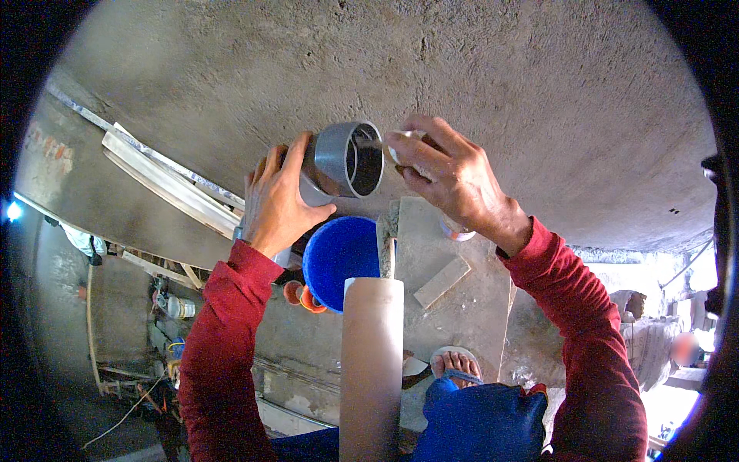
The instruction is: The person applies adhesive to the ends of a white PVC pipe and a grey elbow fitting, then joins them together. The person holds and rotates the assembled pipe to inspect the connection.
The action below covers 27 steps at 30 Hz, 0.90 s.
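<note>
Over on the far left, a small light (14, 212) glares, and long pale strips (173, 183) run slantwise along the rough grey wall (493, 69). Coming in now, a red sleeve (223, 354), and here's the left hand (281, 196): fingers bent around the outside of a grey fitting (331, 158), thumb spread below, a firm hold on it. Under that hand, two orange round things (311, 299) sit just beside a blue bucket (339, 258). The fitting is up in front of the wall, above the bucket, its round open mouth tilted towards the right hand (443, 165). In the lower middle, a pale tube (372, 369) rises in front of the bucket's right edge.

And now the right hand, fingers drawn in narrow, pinching a small white piece (403, 146) close by the fitting's mouth! Something thin reaches into that mouth, too blurred to name. Below the wrist, a can (456, 229) peeps out, half hidden; near it a flat block (443, 282) lies aslant on a board (412, 223). Further down, a sandalled foot (456, 363) and a blue trouser leg (485, 423).
</note>
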Motion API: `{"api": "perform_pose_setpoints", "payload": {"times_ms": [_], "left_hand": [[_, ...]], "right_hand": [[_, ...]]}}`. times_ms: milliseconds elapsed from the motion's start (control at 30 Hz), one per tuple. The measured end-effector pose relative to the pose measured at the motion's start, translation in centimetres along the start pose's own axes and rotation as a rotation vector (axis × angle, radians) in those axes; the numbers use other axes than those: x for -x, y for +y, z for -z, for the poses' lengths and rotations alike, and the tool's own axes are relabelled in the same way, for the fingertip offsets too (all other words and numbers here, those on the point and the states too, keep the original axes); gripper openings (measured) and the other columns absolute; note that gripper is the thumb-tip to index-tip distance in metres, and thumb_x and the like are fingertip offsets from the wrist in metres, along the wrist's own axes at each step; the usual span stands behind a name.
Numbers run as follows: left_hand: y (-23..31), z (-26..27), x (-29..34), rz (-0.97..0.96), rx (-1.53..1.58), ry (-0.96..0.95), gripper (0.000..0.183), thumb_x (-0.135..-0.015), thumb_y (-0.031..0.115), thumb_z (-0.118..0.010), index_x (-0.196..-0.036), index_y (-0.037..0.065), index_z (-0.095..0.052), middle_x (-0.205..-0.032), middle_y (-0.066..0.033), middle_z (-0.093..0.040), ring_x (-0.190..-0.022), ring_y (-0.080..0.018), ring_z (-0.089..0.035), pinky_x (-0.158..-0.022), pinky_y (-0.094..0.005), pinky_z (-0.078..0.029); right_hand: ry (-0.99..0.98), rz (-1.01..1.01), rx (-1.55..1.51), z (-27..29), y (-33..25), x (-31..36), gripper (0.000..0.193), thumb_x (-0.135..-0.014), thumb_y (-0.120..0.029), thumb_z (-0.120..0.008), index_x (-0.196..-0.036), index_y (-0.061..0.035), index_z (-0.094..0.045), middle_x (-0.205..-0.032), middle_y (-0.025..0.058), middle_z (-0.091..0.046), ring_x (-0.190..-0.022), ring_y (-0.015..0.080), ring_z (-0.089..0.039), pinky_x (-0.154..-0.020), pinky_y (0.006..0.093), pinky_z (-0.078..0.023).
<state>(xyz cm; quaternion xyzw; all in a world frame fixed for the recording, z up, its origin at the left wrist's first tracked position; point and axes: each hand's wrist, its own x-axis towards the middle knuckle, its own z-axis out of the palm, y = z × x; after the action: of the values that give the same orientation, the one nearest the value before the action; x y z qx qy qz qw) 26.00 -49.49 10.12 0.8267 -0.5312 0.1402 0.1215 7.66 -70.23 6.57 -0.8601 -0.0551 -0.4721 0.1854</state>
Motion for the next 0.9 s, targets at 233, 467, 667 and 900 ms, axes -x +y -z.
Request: {"api": "perform_pose_setpoints", "payload": {"times_ms": [233,467,667,900], "left_hand": [[0.0,0.2,-0.4,-0.028,-0.034,-0.001,0.107,-0.058,0.026,-0.094,-0.15,0.012,-0.043,-0.129,-0.018,-0.058,-0.119,-0.0418,-0.058,-0.099,-0.0551,-0.046],[0.3,0.5,-0.3,-0.016,-0.038,0.007,0.107,-0.057,0.023,-0.095,-0.149,0.007,-0.044,-0.129,-0.0207,-0.059,-0.118,-0.0427,-0.058,-0.1,-0.05,-0.048],[0.0,0.5,0.0,-0.004,-0.065,0.043,0.11,-0.056,0.021,-0.095,-0.151,0.009,-0.041,-0.132,-0.0201,-0.057,-0.119,-0.0431,-0.057,-0.099,-0.0514,-0.047],[0.1,0.0,0.1,-0.013,-0.034,0.122,0.108,-0.059,0.022,-0.094,-0.152,0.017,-0.039,-0.131,-0.0172,-0.054,-0.121,-0.0418,-0.055,-0.101,-0.0565,-0.043]], "right_hand": [[-0.016,0.045,0.026,-0.2,0.3,-0.2,0.045,-0.079,-0.008,-0.076,-0.123,-0.0117,-0.067,-0.115,0.0128,-0.063,-0.095,0.0336,-0.07,-0.078,0.0407,-0.061],[-0.119,0.044,0.023,-0.7,-0.2,-0.3,0.04,-0.081,-0.012,-0.074,-0.121,-0.0096,-0.068,-0.112,0.0135,-0.064,-0.097,0.0341,-0.069,-0.077,0.0418,-0.06],[-0.297,-0.385,-0.364,0.9,-0.5,-0.5,0.041,-0.084,-0.009,-0.079,-0.123,-0.0041,-0.068,-0.11,0.0108,-0.07,-0.089,0.0204,-0.071,-0.077,0.0327,-0.06],[0.019,-0.858,-1.191,0.2,-0.2,0.9,0.038,-0.099,-0.021,-0.066,-0.13,0.0014,-0.062,-0.109,0.0108,-0.072,-0.098,0.0197,-0.07,-0.085,0.0354,-0.06]]}}
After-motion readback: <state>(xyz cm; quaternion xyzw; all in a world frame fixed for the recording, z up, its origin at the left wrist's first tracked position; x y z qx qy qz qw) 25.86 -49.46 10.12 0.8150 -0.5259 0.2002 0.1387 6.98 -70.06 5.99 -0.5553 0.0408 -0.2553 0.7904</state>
